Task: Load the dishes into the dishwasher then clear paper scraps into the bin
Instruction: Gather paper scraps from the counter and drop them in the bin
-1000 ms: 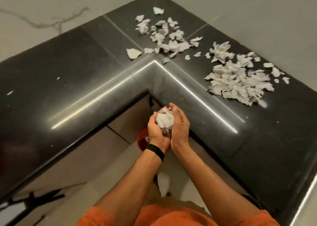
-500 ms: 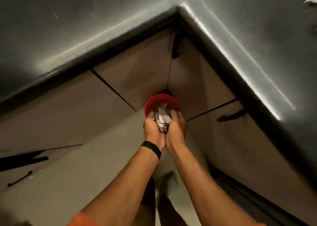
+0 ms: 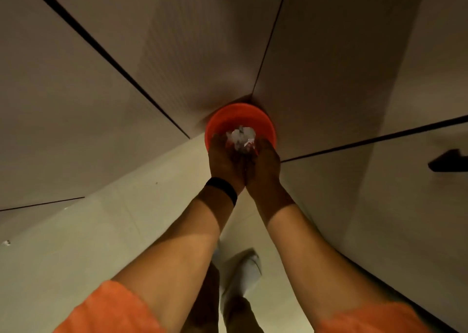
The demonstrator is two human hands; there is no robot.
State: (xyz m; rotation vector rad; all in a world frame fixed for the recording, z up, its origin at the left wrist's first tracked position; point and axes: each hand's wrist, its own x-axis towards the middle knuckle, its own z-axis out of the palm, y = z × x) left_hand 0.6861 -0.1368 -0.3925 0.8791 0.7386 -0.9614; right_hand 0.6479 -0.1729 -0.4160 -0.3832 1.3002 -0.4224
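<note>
A round red bin (image 3: 238,116) stands on the floor in the inner corner of the cabinets. My left hand (image 3: 224,161) and my right hand (image 3: 264,167) are pressed side by side right over the bin's near rim. Together they cup a bunch of white paper scraps (image 3: 240,137) between the curled fingers. The scraps sit above the bin's opening. A black band circles my left wrist. The bin's inside is mostly hidden behind the hands and paper.
Beige cabinet doors (image 3: 101,84) meet in the corner behind the bin. A black handle (image 3: 447,161) sticks out at the right. Pale floor tiles (image 3: 88,231) lie to the left. My feet (image 3: 243,274) are below the arms.
I have bent down from the black countertop; the counter and its paper heaps left the view. Both hands carried the scraps down and forward until they reached the red bin.
</note>
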